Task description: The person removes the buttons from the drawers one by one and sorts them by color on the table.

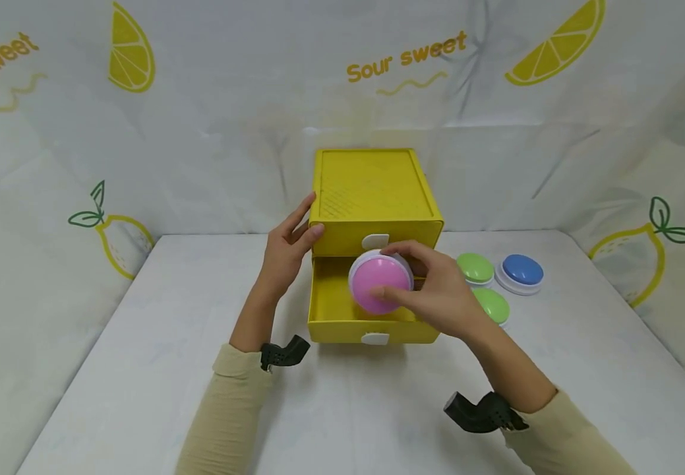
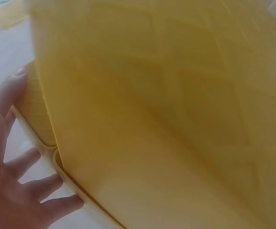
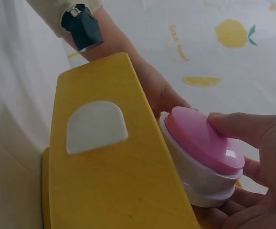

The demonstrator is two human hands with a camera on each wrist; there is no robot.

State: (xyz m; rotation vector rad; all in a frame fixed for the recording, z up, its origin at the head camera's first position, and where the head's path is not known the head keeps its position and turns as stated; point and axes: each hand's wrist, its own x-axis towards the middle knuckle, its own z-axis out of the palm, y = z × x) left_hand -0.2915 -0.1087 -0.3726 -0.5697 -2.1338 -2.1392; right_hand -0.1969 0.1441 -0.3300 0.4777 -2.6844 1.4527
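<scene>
A yellow two-drawer cabinet (image 1: 378, 185) stands at the back middle, its lower drawer (image 1: 333, 290) pulled out and its upper one closed. My right hand (image 1: 443, 293) pinches a pink push button (image 1: 382, 280) with a white base. The thumb lies on the pink dome and the other fingers are at the base. In the head view this button overlaps the open drawer; the right wrist view shows it tilted behind the drawer's front (image 3: 100, 171). My left hand (image 1: 287, 247) touches the cabinet's left side, thumb at the front corner and fingers extended along the side.
To the right of the cabinet sit two green push buttons (image 1: 475, 267) and a blue push button (image 1: 523, 270), partly hidden by my right hand and forearm. White handles (image 1: 375, 241) mark the drawer fronts. A lemon-printed cloth (image 1: 217, 132) hangs behind the white table (image 1: 200, 284).
</scene>
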